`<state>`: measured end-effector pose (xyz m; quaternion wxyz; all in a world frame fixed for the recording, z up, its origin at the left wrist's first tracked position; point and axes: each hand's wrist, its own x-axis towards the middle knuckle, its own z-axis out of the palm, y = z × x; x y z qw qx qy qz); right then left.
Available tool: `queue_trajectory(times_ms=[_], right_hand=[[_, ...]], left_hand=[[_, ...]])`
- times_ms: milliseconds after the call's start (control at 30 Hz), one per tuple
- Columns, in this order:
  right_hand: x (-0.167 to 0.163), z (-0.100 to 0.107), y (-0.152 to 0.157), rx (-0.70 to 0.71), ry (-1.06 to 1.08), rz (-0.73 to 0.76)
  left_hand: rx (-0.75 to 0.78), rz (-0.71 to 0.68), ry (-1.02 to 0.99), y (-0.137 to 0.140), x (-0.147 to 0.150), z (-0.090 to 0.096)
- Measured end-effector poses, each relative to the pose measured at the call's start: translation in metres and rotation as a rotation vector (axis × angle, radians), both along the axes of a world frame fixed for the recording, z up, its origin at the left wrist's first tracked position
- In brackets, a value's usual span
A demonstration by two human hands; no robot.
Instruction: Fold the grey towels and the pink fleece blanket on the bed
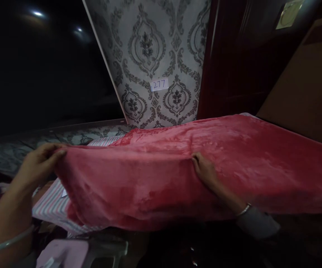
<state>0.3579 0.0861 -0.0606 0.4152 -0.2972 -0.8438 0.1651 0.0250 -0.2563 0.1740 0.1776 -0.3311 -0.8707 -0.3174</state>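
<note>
A plush red blanket (250, 156) is spread over a long surface in front of me. My left hand (42, 160) pinches its left corner between thumb and fingers, lifted at the left end. Further right, my right hand (205, 169) grips a fold of the same blanket near its middle. Between both hands the raised edge is stretched nearly straight, and the cloth hangs down from it toward me. Beneath the left end shows a striped cloth (50, 204), pink, white and grey-blue.
Behind stands a patterned wall (146, 59) bearing a paper label (159, 85) marked 277. A large dark screen (43, 67) is at the left, a dark red door (233, 63) and a brown cardboard panel (306, 85) at the right. Below left is a pink stool-like object (66, 251).
</note>
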Motion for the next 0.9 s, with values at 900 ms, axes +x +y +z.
queue_trajectory(times_ms=[900], right_hand=[[0.038,0.152,0.060,0.169,-0.191,-0.176]], left_hand=[[0.181,-0.524,-0.664,0.018,0.007,-0.023]])
